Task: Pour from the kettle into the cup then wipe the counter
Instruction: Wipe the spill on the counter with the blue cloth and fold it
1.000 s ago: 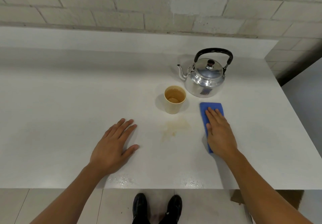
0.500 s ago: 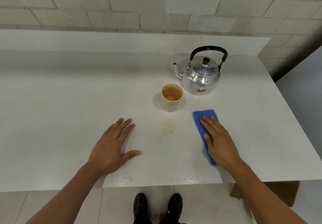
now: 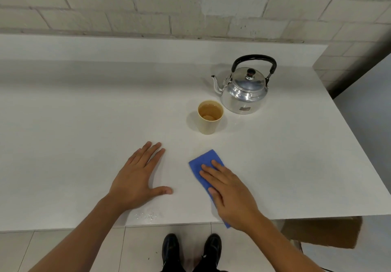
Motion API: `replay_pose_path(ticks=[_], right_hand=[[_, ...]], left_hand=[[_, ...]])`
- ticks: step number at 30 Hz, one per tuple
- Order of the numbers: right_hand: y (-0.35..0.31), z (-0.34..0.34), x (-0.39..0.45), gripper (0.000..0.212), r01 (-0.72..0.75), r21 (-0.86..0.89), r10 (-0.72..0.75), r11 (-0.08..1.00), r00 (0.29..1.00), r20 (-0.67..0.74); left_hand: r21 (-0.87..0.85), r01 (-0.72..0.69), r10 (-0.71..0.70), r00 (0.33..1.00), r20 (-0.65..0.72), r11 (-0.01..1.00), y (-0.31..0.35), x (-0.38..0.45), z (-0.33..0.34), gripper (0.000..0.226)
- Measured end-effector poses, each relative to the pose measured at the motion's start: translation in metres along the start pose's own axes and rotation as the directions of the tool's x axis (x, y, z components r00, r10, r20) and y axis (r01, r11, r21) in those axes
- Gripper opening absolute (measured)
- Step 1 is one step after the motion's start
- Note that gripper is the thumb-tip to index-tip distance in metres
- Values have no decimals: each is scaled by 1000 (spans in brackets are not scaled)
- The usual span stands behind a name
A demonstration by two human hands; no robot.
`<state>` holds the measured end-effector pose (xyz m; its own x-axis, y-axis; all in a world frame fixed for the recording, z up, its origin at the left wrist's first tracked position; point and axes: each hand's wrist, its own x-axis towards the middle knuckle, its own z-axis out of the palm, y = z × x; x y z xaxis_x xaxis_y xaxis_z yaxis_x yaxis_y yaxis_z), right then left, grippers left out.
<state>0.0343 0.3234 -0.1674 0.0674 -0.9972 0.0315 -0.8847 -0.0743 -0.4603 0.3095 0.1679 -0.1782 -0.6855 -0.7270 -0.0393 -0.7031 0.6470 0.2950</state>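
Blue cloth (image 3: 204, 161) lies lower centre of frame on the white counter (image 3: 84, 123), long axis running from upper left to lower right, near end reaching the counter's front edge. Right hand (image 3: 230, 193) lies flat on top of it, fingers spread and pressing down, not curled round it; only the far corner shows past the fingertips. Left hand (image 3: 135, 178) is just left of the cloth, palm down and open on bare counter, holding nothing, likely bracing.

Cup (image 3: 210, 116) is full of brown liquid, up and slightly right of the cloth, clear of both hands. Kettle (image 3: 245, 89) stands upright just behind-right of the cup, spout pointing left. So pouring looks done; wiping is the step in hand.

No stain visible on the counter between cloth and cup. Some droplets (image 3: 146, 215) sit at the front edge below the left hand, left of the cloth; right hand is the one to sweep there.
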Motion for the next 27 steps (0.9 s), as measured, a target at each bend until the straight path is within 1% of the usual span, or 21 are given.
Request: replay_pose_path(ticks=[1,3,5,6,8,13,16,18,20,23,24,27], right_hand=[[9,-6,-3,46,-6,20,6,1000,1000,-24],[27,-16,-2,46,-75,12,76,997,994,-77],[36,-17,9,48,-159,-36,155,987,984,-87],[35,-15,17,49,-171,-63,166,983,983,-81],[26,-6,34,51,-143,-101,138,985,989,-52],[-20,16,63,55,23,-173,-18,985,999,34],[-34,26,52,53,126,-96,-119,987,990,76],[-26,19,37,49,157,-12,-156,987,984,82],[-7,6,25,46,122,17,-123,992,992,38],[15,-10,25,49,-8,-52,7,999,1000,-20],[17,-11,29,51,-24,-85,23,996,1000,-18],[8,-3,51,54,-7,-161,13,987,999,36]], left_hand=[[0,1,-1,1000,-3,1000,0,0,0,116],[2,3,-3,1000,-3,1000,0,0,0,117],[-6,9,-9,1000,-2,1000,0,0,0,118],[-13,14,-14,1000,-3,1000,1,0,-1,119],[-31,28,-28,1000,-6,999,2,0,-1,122],[-63,39,-40,999,-18,997,2,0,0,127],[-69,32,-33,999,-20,997,2,0,1,126],[-79,36,-38,999,-24,996,2,-1,1,127],[-87,47,-49,999,-24,995,2,-1,0,129],[-71,55,-56,998,-22,996,3,-1,0,129],[-61,54,-55,998,-22,997,3,-1,0,129],[-38,44,-45,999,-26,998,3,0,1,128]])
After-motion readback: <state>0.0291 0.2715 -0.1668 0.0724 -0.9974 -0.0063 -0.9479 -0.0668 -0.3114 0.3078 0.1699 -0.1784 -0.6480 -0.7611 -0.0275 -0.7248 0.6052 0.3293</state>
